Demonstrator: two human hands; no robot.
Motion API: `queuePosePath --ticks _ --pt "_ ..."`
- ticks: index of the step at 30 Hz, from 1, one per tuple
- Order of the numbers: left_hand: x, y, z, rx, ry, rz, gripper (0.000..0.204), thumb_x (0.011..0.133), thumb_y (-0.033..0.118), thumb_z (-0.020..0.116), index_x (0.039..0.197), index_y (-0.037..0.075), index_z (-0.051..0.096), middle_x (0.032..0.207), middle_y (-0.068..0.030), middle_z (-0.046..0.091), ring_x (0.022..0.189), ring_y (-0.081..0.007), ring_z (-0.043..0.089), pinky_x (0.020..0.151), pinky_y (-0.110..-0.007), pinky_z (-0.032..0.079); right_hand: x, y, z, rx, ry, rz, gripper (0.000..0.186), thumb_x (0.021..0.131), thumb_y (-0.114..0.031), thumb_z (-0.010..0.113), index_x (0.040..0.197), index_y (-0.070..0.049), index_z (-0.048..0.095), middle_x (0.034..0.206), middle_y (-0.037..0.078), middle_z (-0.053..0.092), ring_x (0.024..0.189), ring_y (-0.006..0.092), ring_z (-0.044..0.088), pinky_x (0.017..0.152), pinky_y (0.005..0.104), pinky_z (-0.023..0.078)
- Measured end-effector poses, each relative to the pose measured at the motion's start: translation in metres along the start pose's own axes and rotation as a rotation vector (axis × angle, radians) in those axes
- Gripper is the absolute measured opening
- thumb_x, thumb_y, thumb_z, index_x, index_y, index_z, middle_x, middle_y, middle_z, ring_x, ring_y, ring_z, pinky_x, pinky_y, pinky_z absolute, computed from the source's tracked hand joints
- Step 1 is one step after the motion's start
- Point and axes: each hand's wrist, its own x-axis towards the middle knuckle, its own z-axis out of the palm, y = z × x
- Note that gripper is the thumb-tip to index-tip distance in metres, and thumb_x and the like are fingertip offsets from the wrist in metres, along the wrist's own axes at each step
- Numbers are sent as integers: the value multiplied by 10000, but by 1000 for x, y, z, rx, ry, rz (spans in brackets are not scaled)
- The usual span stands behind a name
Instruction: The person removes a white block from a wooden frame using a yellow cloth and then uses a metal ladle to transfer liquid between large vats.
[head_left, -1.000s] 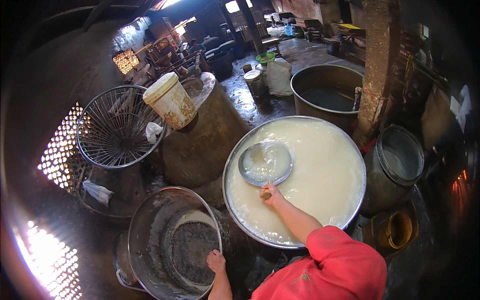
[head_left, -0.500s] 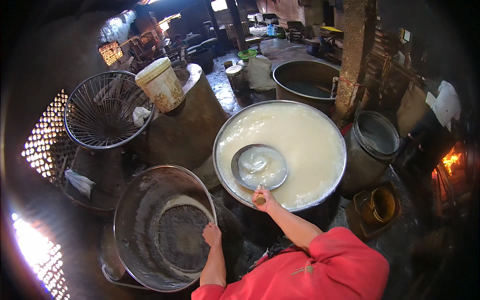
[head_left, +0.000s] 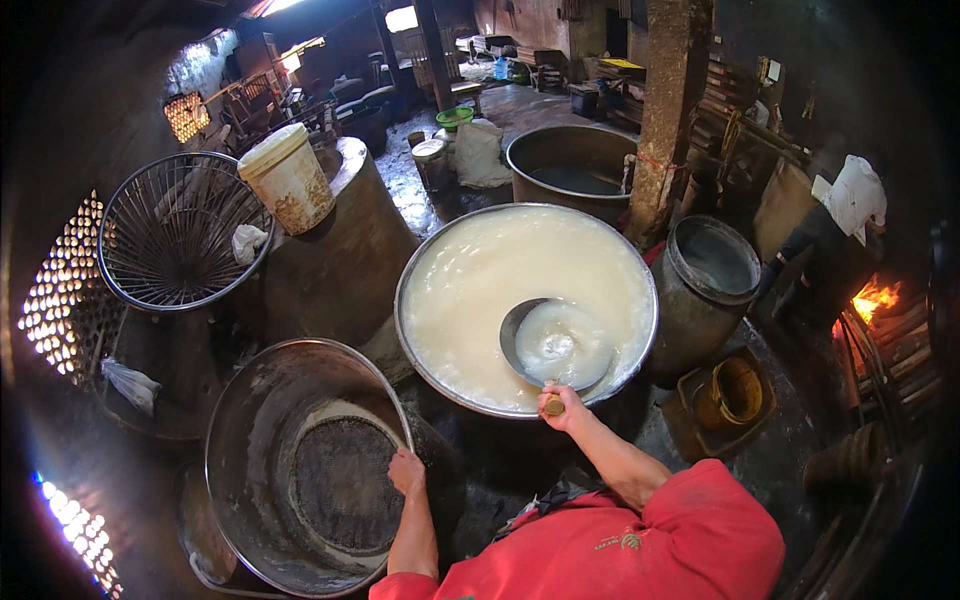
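My right hand [head_left: 565, 408] is closed round the short wooden handle of a large round metal ladle [head_left: 512, 338]. The bowl of the ladle sits in a wide vat [head_left: 652, 318] of milky, off-white liquid, near the vat's front right edge, and pale liquid swirls inside it. On the left, my left hand [head_left: 406, 471] grips the right rim of a deep metal tub [head_left: 250, 450]. Pale residue rings the tub's dark, rough-looking round bottom. My left fingers are partly hidden at the rim.
A slatted round basket [head_left: 185, 232] and a stained white bucket [head_left: 288, 180] rest at the left. To the right stand a tall metal drum [head_left: 712, 258], a yellowish bucket [head_left: 735, 392], a pillar [head_left: 672, 120] and an open fire [head_left: 875, 298]. Another vat [head_left: 570, 165] is behind.
The ladle, in my right hand, has moved rightward and slightly nearer through the milky liquid, its bowl now dipped lower. My left hand stays on the tub's rim. The view has shifted slightly.
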Motion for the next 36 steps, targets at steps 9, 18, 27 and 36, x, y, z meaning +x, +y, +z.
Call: queuePosePath --ticks 9,18,27,36 --pt "-1 5 4 45 85 -9 462 864 330 305 856 -20 606 919 -235 598 871 -417 561 782 -494 428 27 -78 -3 -154 32 -88 162 756 -93 490 617 -71 411 471 58 425 410 186 451 428 272 399" --pt "-6 10 7 107 181 -20 411 857 306 327 827 -2 598 878 -232 599 816 -426 559 748 -496 427 88 -143 19 -6 71 -12 123 728 -66 494 674 -64 384 531 44 434 433 156 470 396 261 406" --pt "-7 19 4 155 186 -69 413 846 328 337 880 17 606 915 -220 598 863 -428 548 767 -496 422 155 -171 63 -139 26 49 89 693 -27 485 699 -47 399 555 61 440 438 168 473 412 279 410" --pt "1 0 11 155 183 -20 413 832 333 343 912 27 608 936 -225 593 873 -437 542 789 -500 414 143 -150 120 -38 46 151 85 727 -21 462 732 -30 378 560 37 428 449 141 473 432 264 413"
